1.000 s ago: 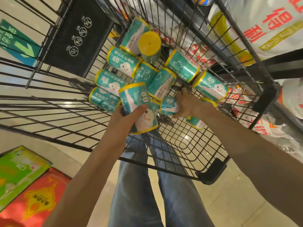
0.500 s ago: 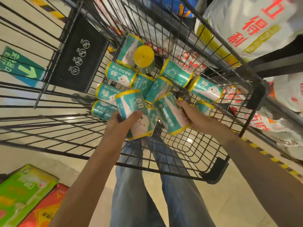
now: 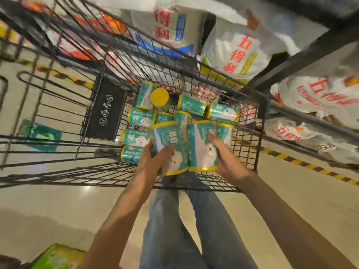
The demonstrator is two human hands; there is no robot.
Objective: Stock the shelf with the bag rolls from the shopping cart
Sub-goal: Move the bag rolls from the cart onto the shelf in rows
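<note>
Several teal bag rolls with yellow ends (image 3: 142,116) lie in the bottom of the black wire shopping cart (image 3: 259,136). My left hand (image 3: 155,158) grips one bag roll (image 3: 171,144) held above the cart's near end. Beside it my right hand (image 3: 227,160) grips a second bag roll (image 3: 202,148). The two held rolls touch side by side. One roll (image 3: 159,97) in the cart stands on end and shows its yellow cap. The frame is blurred by head motion.
A dark metal shelf (image 3: 303,55) on the right holds large white sacks with red print (image 3: 239,53). A black panel (image 3: 106,109) hangs inside the cart. A green box (image 3: 56,258) lies on the floor at lower left. Yellow-black tape (image 3: 310,167) marks the floor.
My right hand took a roll out of the cart and brought it up beside the one in my left hand. Both hands rose, and my view swung up toward the shelf.
</note>
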